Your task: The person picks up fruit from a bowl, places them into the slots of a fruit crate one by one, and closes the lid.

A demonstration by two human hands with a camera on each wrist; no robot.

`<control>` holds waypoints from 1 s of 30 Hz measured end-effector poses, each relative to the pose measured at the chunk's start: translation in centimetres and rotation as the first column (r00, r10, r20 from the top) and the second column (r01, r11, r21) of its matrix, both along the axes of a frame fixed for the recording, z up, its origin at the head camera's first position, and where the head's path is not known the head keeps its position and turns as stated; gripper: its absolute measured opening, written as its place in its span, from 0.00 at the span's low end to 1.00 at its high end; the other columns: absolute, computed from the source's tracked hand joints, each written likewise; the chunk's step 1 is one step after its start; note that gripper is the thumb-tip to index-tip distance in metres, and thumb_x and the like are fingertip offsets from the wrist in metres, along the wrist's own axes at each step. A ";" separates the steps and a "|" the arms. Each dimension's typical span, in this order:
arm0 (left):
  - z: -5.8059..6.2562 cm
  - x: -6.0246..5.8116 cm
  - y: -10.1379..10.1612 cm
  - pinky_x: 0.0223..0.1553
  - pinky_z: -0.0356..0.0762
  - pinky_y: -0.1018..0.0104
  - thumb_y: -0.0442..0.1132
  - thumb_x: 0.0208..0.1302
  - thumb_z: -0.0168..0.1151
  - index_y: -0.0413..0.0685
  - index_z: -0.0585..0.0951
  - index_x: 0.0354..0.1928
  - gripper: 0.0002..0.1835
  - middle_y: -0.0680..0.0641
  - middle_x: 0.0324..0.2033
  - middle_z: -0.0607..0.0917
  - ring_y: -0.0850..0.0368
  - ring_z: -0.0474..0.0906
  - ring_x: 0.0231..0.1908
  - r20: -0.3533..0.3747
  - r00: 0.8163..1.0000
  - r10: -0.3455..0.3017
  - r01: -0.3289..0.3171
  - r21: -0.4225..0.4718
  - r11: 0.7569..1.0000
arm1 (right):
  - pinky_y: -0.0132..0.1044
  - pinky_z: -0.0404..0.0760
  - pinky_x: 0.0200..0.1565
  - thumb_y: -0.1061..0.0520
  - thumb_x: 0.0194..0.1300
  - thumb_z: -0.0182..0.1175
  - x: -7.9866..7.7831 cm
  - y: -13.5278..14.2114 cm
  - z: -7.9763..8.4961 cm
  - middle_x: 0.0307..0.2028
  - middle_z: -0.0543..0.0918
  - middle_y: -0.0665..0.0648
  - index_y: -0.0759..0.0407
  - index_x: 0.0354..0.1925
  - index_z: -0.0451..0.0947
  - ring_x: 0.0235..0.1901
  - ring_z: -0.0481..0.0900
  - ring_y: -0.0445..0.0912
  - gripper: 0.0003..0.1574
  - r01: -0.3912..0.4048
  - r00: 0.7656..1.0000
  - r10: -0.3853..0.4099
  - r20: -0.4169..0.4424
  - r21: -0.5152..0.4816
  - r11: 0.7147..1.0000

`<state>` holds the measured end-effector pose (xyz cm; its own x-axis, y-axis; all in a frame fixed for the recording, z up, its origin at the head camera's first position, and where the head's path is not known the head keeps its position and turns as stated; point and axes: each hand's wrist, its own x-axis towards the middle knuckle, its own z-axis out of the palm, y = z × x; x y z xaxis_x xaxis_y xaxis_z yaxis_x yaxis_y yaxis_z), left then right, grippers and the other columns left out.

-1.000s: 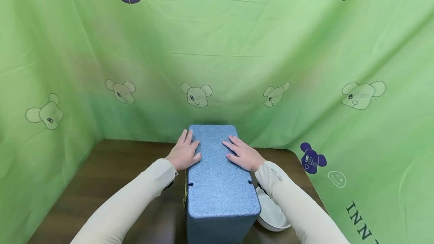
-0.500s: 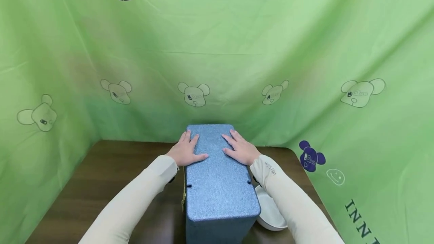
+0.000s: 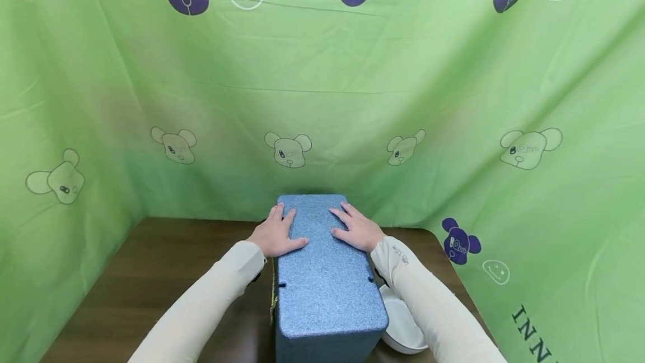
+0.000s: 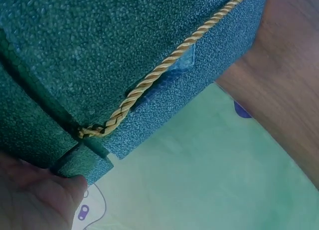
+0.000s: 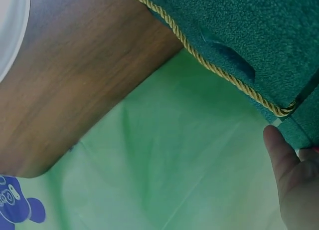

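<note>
A blue foam box with a lid stands on the table in the middle of the head view. My left hand rests on the lid's left edge, fingers spread forward and thumb out over the top. On the opposite edge, my right hand lies with its fingers spread on the lid. A twisted gold rope runs along the box's left side in the left wrist view. Another gold rope hangs on the right side in the right wrist view. Both ropes end at the seam under the lid. The box's inside is hidden.
A white bowl sits on the brown wooden table to the right of the box, partly behind my right sleeve. Green printed cloth hangs around the back and sides of the table.
Across the frames my left thumb swings out further over the lid, and my right hand shifts slightly. Both hands stay on the box. The head view tilts a little.
</note>
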<state>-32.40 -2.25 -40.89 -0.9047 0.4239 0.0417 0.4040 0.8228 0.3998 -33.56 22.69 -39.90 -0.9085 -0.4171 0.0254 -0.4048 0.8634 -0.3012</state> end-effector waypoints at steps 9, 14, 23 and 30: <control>0.2 0.0 -0.2 0.61 0.65 0.45 0.62 0.57 0.56 0.39 0.59 0.71 0.47 0.31 0.71 0.52 0.39 0.46 0.71 -0.012 1.000 0.025 -0.025 0.014 1.000 | 0.58 0.64 0.61 0.41 0.61 0.50 -0.5 -0.2 0.5 0.71 0.55 0.66 0.55 0.70 0.62 0.70 0.54 0.61 0.42 0.013 1.000 -0.013 0.012 -0.019 1.000; -0.1 0.4 -0.3 0.61 0.64 0.45 0.61 0.56 0.56 0.39 0.59 0.72 0.47 0.31 0.71 0.52 0.40 0.46 0.72 -0.001 0.999 0.038 -0.037 0.037 0.999 | 0.59 0.67 0.58 0.40 0.60 0.50 -0.5 -0.2 0.8 0.71 0.57 0.64 0.52 0.70 0.63 0.68 0.58 0.61 0.42 0.014 1.000 -0.014 0.016 0.023 1.000; -0.4 0.9 -0.2 0.57 0.69 0.46 0.59 0.54 0.56 0.41 0.61 0.71 0.46 0.34 0.71 0.55 0.39 0.57 0.68 0.060 0.996 0.061 -0.063 0.044 0.997 | 0.56 0.68 0.59 0.40 0.61 0.48 0.2 -0.2 -0.3 0.71 0.58 0.64 0.54 0.71 0.62 0.69 0.56 0.59 0.43 0.018 1.000 -0.019 0.008 0.048 0.999; -0.3 -0.1 0.0 0.60 0.66 0.47 0.60 0.59 0.52 0.40 0.58 0.72 0.44 0.34 0.72 0.52 0.42 0.47 0.72 0.011 0.999 0.037 -0.037 0.014 0.999 | 0.60 0.58 0.64 0.40 0.68 0.43 0.2 0.1 -0.2 0.71 0.56 0.68 0.59 0.72 0.57 0.71 0.51 0.61 0.41 -0.030 0.997 0.038 -0.067 0.119 0.992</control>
<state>-32.53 -2.29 -41.17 -0.9202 0.3897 0.0376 0.3691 0.8315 0.4153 -33.34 22.79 -40.11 -0.8916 -0.4514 0.0361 -0.4507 0.8767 -0.1682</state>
